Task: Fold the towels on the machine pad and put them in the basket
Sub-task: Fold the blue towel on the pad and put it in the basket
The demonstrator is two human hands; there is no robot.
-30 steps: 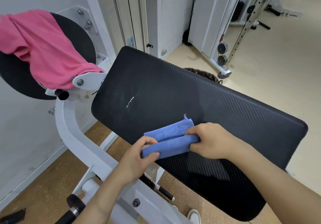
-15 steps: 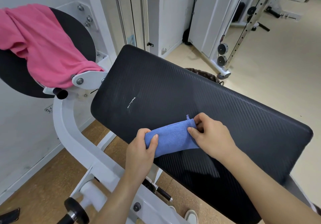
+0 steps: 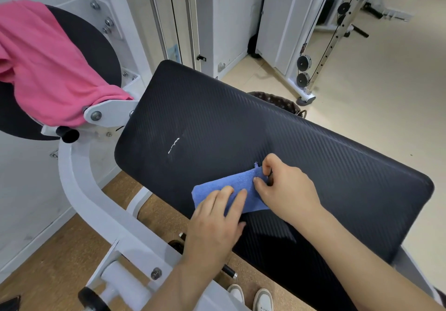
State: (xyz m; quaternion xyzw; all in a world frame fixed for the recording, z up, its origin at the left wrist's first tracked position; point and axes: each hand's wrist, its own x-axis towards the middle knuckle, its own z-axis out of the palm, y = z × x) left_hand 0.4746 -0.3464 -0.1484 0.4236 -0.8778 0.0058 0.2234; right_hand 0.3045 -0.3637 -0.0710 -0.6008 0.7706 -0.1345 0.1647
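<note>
Left hand (image 3: 212, 228) flat on towel (image 3: 241, 180) | right hand (image 3: 287, 190) pinches its edge

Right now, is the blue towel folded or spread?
Folded: the blue towel is a small doubled strip, left hand pressing, right hand pinching.

black machine pad (image 3: 313, 156) carries a folded blue towel (image 3: 237, 185).

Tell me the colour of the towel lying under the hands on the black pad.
Plain blue. The towel shows best in the head view, the only one given.
</note>
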